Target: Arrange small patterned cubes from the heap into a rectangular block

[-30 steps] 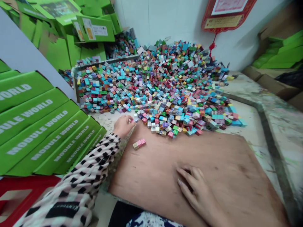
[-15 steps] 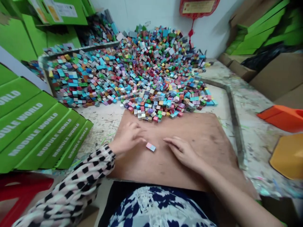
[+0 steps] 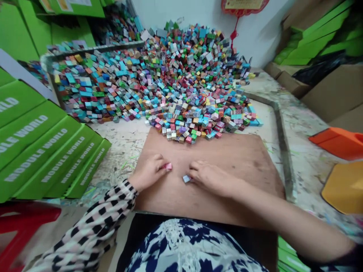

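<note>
My left hand (image 3: 151, 170) is closed in a pinch on a small pink cube (image 3: 168, 166), low over the brown board (image 3: 210, 206). To its right, my right hand (image 3: 208, 176) has its fingers curled, the tips on a small pale blue cube (image 3: 186, 178) at the board's middle. A gap of bare board lies between the two cubes. Just beyond my hands, the near edge of a big heap of small coloured cubes and blocks (image 3: 181, 113) meets the board's far side.
Green boxes (image 3: 56, 155) lettered MODULE WORLD stand in a row at the left. A grey frame edge (image 3: 283, 151) runs along the right side. Farther right lie an orange scoop-like thing (image 3: 337, 142), a yellow one (image 3: 343, 187) and a cardboard box (image 3: 334, 94). A red stool (image 3: 28, 219) is at lower left.
The pink and pale blue pieces lay together on the board between my hands; now they are apart, one at each hand. Both hands have closed. The view has shifted slightly.
</note>
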The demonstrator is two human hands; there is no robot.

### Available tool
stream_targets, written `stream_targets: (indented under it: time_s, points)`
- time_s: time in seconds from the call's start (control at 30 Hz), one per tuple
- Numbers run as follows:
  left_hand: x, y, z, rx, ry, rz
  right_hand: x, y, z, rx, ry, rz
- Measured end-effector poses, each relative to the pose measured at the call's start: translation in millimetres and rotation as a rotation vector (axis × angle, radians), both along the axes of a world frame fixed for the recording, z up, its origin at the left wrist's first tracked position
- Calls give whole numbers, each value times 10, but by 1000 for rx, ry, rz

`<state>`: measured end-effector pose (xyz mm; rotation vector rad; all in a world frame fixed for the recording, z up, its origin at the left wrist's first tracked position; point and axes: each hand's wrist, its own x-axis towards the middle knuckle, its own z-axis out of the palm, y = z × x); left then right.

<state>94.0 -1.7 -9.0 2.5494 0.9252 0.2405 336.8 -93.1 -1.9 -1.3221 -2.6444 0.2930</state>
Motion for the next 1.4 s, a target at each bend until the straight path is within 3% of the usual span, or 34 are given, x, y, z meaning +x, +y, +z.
stream_targets:
  time_s: [0.07,0.13,0.4,0.63,0.83,0.97,1.07,1.27,1.4]
  points:
    - [7,-146,-31,-28,-37,-58,44,-130,-75,-21,78,-152]
    - [18,-268,-67,-9,-63,-36,27,-212,-143,-57,144,-244]
    - [112,-461,-186,-1,-134,23,-258,-219,-165,-184,74,-340]
    - [11,-480,-169,26,-136,90,-245,-247,-151,-123,222,-291]
    - [135,-529,-230,13,-117,-4,-323,-178,-189,-56,117,-235]
    - [192,-609,-230,27,-108,-34,-199,-310,-101,-100,73,-275]
    - [186,-633,-196,-15,-126,-10,-168,-409,-70,-13,-27,-327]
    - [165,-639,-209,-32,-156,40,-342,-471,-312,65,-13,-255]
    - [155,-683,-194,-27,-170,55,-238,-448,-311,31,153,-264]
